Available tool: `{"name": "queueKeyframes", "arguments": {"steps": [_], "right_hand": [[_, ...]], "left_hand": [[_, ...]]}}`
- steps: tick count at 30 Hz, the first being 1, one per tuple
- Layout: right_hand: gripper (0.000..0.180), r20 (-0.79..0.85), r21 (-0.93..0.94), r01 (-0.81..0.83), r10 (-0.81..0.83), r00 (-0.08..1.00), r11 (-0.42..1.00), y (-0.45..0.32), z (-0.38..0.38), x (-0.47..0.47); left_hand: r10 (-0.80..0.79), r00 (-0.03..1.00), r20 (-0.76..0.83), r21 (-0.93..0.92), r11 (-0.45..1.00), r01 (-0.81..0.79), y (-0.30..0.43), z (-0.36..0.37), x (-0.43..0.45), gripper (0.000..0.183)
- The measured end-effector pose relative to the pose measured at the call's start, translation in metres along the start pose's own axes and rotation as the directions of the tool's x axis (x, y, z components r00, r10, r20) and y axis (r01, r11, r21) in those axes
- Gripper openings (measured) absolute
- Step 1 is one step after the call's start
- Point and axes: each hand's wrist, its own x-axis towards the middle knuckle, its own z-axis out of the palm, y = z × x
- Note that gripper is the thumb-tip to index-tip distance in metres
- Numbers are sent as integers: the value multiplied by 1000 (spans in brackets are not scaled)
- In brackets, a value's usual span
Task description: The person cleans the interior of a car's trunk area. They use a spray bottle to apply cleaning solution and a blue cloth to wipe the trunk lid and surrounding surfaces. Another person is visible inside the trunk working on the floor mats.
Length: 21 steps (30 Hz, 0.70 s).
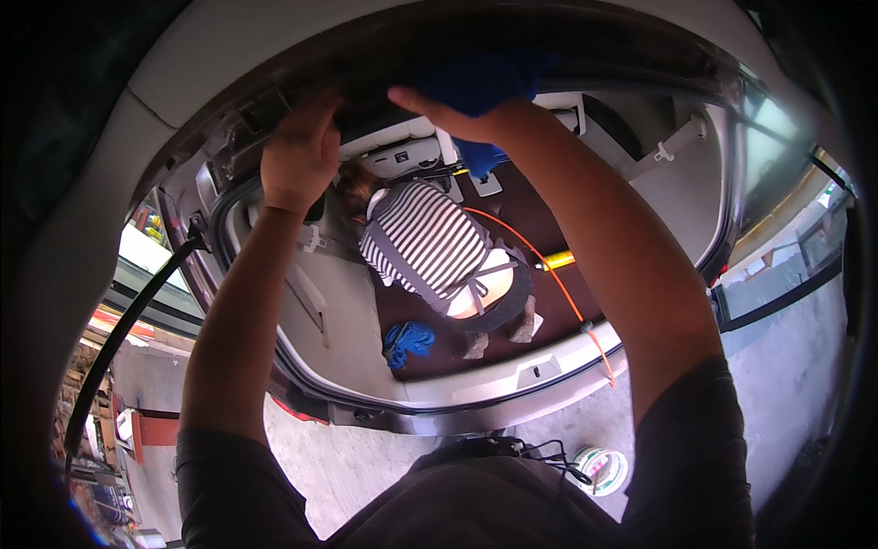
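Note:
Both my arms reach up to the dark upper edge [274,75] of a car's rear opening. In my right hand [473,123] is a blue cloth [480,79], bunched at the shadowed edge, with a corner hanging below the wrist. The thumb points left, away from the cloth. My left hand [300,161] is raised beside the edge with nothing visible in it; its fingertips fade into shadow, so contact is unclear. Below my hands lies the cargo area, with a dark brown floor [439,360].
A person [432,247] in a striped top crouches inside the cargo area. Near them lie another blue cloth [409,343], an orange hose [566,295] crossing the sill [480,388] and a yellow cylindrical object [557,260]. A gas strut [130,309] stands left; a white bucket [603,470] sits on the ground.

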Motion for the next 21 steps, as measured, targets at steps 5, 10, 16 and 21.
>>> {"name": "queueKeyframes", "arguments": {"steps": [5,10,16,21], "right_hand": [[66,98,69,-122,115,989,990,56,-31,-4],[43,63,-50,-119,123,990,992,-1,-9,7],[44,35,144,-66,61,998,987,63,-48,-17],[40,229,-422,84,16,973,903,0,-27,-2]], "left_hand": [[48,998,-38,55,997,-46,-10,-8,-2,33],[-22,1000,-23,62,998,23,12,-11,2,36],[33,998,-59,12,999,-33,12,-11,7,37],[-26,999,-31,87,996,29,9,-12,-3,35]]}}
